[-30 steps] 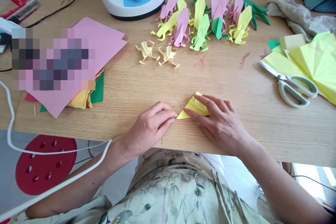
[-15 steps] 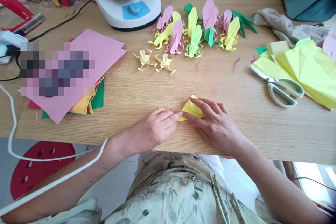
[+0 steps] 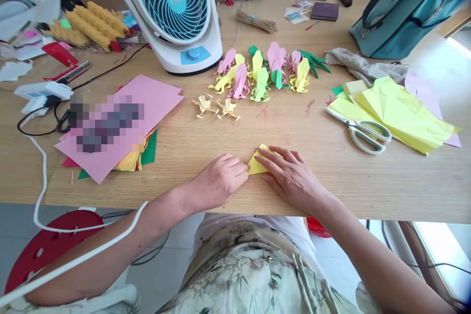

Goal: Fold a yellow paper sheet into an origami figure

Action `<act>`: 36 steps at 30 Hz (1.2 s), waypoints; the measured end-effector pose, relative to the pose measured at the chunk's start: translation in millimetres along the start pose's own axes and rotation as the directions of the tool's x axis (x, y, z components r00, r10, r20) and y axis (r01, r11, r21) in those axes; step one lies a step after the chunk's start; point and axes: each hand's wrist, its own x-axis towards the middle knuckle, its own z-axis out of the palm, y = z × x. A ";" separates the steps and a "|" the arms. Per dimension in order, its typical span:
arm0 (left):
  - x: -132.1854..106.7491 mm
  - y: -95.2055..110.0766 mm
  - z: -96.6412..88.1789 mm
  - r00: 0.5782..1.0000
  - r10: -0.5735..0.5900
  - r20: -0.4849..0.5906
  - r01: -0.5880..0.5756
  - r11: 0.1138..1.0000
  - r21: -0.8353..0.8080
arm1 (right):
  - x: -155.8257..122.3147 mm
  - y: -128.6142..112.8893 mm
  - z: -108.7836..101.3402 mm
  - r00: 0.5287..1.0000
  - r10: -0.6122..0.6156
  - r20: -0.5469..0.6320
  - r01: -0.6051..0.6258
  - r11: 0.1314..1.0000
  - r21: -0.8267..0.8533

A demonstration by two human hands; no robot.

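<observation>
A small folded piece of yellow paper (image 3: 256, 163) lies on the table between my hands. My left hand (image 3: 225, 179) has its fingers curled and pinches the paper's left corner. My right hand (image 3: 290, 171) lies over the right part of the paper with fingers stretched out, pressing it to the wood and hiding that side. Beyond them stand two small cream paper frogs (image 3: 227, 107). Behind these is a cluster of folded paper figures in pink, yellow and green, among them a light green one (image 3: 261, 85).
A fan (image 3: 200, 56) stands at the back left. A stack of coloured paper topped by a pink sheet (image 3: 154, 95) lies at left, near a white cable (image 3: 44, 176). Scissors (image 3: 362, 135) and creased yellow paper (image 3: 401, 113) lie at right, before a teal bag (image 3: 390, 19).
The view has tilted up, showing more of the table's far side. My right fingers have shifted on the yellow paper and lie flatter over it; my left hand stays at its corner.
</observation>
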 end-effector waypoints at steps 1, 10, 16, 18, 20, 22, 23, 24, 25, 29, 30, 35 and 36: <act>2.7 0.9 0.1 1.000 -0.019 0.004 0.019 1.000 -0.007 | -0.1 0.3 0.1 1.000 0.014 -0.009 -0.013 1.000 0.014; 32.6 34.2 20.0 0.930 -0.346 -0.122 0.362 0.917 0.165 | 4.1 2.1 -3.1 0.990 0.135 -0.045 -0.121 0.964 0.236; 44.4 43.9 23.6 0.894 -0.447 -0.008 0.439 0.875 0.202 | 4.8 6.7 -4.3 0.983 0.176 -0.045 -0.150 0.927 0.344; 47.1 44.1 22.7 0.891 -0.453 0.024 0.441 0.878 0.189 | 0.0 10.0 -7.2 0.974 0.205 -0.094 -0.155 0.912 0.381; 49.2 43.8 23.1 0.898 -0.437 0.046 0.425 0.890 0.164 | -7.9 13.4 -11.0 0.951 0.259 -0.166 -0.173 0.896 0.410; 50.5 43.2 25.0 0.910 -0.410 0.057 0.399 0.906 0.138 | -17.9 15.5 -14.5 0.926 0.301 -0.229 -0.186 0.889 0.418; 50.7 42.7 26.2 0.916 -0.396 0.057 0.387 0.913 0.127 | -23.1 15.7 -15.5 0.918 0.306 -0.252 -0.187 0.895 0.405; 50.7 41.9 27.5 0.921 -0.386 0.053 0.379 0.918 0.115 | -28.0 15.2 -16.1 0.915 0.298 -0.271 -0.184 0.907 0.379; 50.4 40.9 28.6 0.924 -0.379 0.043 0.373 0.922 0.101 | -32.6 14.0 -16.0 0.917 0.278 -0.285 -0.174 0.923 0.343; 50.4 36.0 30.1 0.927 -0.375 -0.010 0.375 0.926 0.045 | -45.2 2.8 -12.7 0.940 0.175 -0.292 -0.125 0.975 0.183; 51.1 35.0 29.9 0.924 -0.383 -0.018 0.383 0.923 0.041 | -47.1 -0.9 -11.7 0.942 0.160 -0.294 -0.122 0.982 0.142; 55.1 34.2 27.1 0.905 -0.423 -0.052 0.426 0.900 0.090 | -57.9 -16.9 -7.2 0.947 0.118 -0.299 -0.124 0.992 0.000; 55.5 34.6 26.5 0.904 -0.424 -0.049 0.427 0.897 0.111 | -60.4 -18.9 -6.4 0.950 0.124 -0.286 -0.130 0.992 0.000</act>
